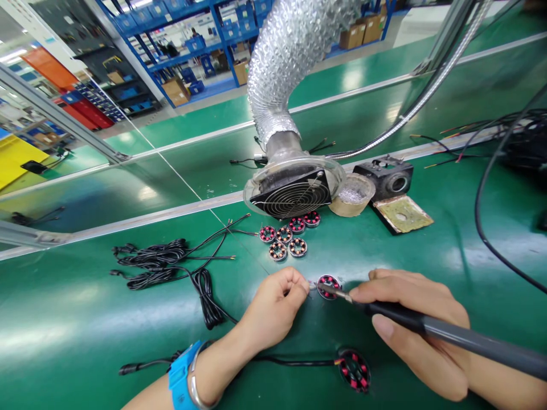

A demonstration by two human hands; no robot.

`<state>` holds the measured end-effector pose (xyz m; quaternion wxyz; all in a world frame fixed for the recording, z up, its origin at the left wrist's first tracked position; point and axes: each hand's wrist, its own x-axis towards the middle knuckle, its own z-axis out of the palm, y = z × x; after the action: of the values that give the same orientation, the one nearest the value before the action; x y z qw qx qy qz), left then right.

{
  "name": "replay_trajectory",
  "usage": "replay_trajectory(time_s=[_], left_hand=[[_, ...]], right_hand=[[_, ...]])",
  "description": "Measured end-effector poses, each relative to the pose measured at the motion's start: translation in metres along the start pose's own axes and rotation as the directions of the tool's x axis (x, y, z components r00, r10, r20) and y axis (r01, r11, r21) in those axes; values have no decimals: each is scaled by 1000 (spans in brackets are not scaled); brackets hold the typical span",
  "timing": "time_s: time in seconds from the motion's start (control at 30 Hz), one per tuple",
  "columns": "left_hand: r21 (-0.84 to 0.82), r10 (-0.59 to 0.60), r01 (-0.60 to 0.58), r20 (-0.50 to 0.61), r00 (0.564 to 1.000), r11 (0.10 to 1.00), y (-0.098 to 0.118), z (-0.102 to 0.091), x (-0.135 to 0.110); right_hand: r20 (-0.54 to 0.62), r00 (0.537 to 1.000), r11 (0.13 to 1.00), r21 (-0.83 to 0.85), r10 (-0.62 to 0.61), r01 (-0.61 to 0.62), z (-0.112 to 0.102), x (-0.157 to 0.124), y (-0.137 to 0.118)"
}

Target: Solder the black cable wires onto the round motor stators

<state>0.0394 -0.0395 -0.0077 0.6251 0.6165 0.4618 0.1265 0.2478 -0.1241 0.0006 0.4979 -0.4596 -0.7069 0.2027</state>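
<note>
My right hand [419,324] grips a soldering iron [461,336] like a pen, its metal tip reaching over a small ring-shaped motor stator [328,287] with red windings. To the left of that stator, my left hand [280,302] is closed in a pinch on a thin wire [312,286], its far end close to the iron's tip; whether they touch is hard to tell. A blue band and a bracelet circle my left wrist. Nearer to me lies another stator [354,370] with a black cable [294,362] joined to it, passing beneath my left forearm.
Several stators [284,234] sit grouped below a fume extractor fan [294,193] on a silver duct [277,74]. Coiled black cables [158,256] lie at left. Behind stand a round tub [352,195], a soldering iron stand [387,176] and a worn pad [404,214]. A dark cord [482,216] hangs at right.
</note>
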Motion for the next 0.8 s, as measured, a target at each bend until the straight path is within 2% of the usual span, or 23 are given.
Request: replay_trajectory(time_s=[0.37,0.63,0.8], left_hand=[[-11,-4,4,6,1000,1000,1,0,0],[-18,4,-4,21,1000,1000,0,0,1],[66,51,-55,60,997,996,-3,-3,-2]], right_hand=[[-22,999,1000,0,-27,27,1,2,0],[-179,983,996,-85,-43,29,17,4,7],[-51,994,986,-136,-101,93,34,6,19]])
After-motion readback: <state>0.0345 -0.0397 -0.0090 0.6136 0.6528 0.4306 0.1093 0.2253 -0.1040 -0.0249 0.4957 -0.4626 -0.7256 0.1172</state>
